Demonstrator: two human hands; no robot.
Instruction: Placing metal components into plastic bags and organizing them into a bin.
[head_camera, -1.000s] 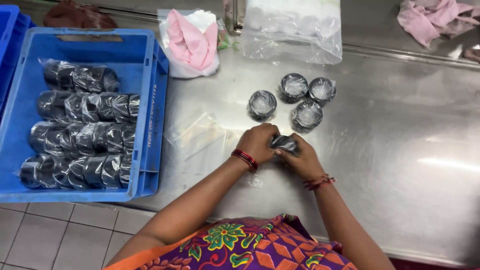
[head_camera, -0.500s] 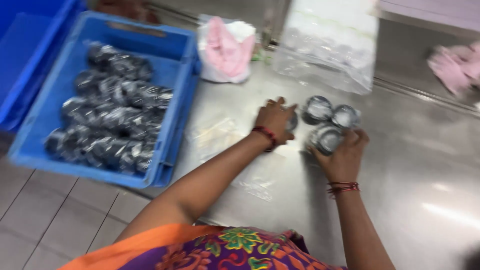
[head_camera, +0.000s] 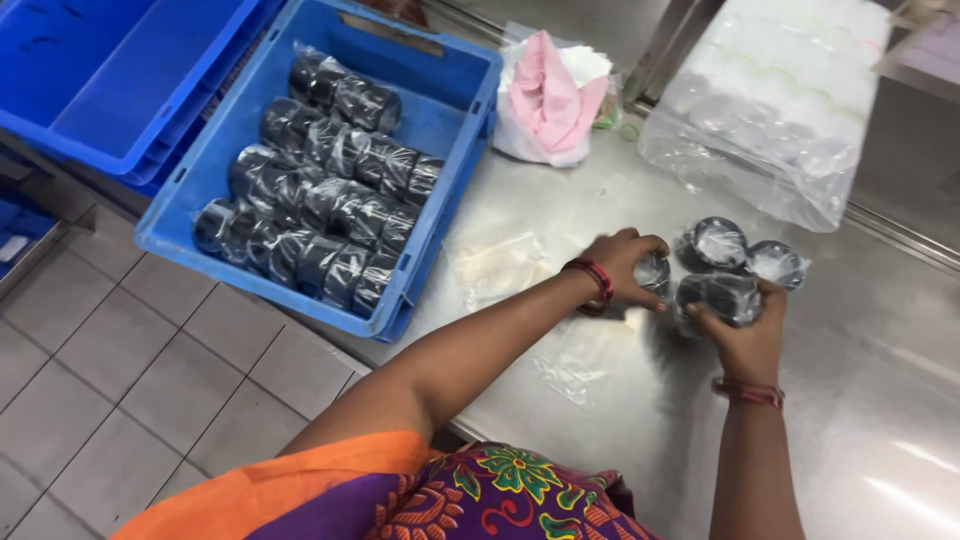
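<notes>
Several small black round parts wrapped in clear plastic stand together on the steel table (head_camera: 900, 400). My left hand (head_camera: 622, 266) is closed around one wrapped part (head_camera: 653, 271) at the left of the group. A second wrapped part (head_camera: 722, 296) at the front of the group is gripped by my right hand (head_camera: 745, 340). Two more wrapped parts (head_camera: 720, 240) (head_camera: 778, 262) stand just behind, touching the group. Both wrists wear red bangles.
A blue crate (head_camera: 455, 150) holds several rows of wrapped black parts (head_camera: 320, 200) at the table's left edge. Another blue crate (head_camera: 110, 80) sits further left. A pink cloth in a white bag (head_camera: 550, 100), a large clear bag of white items (head_camera: 780, 110) and loose clear plastic bags (head_camera: 500, 265) lie nearby.
My hands moved from the table front to the group of wrapped parts, carrying the part they held. The camera swung left and closer. Now each hand grips a part in the group.
</notes>
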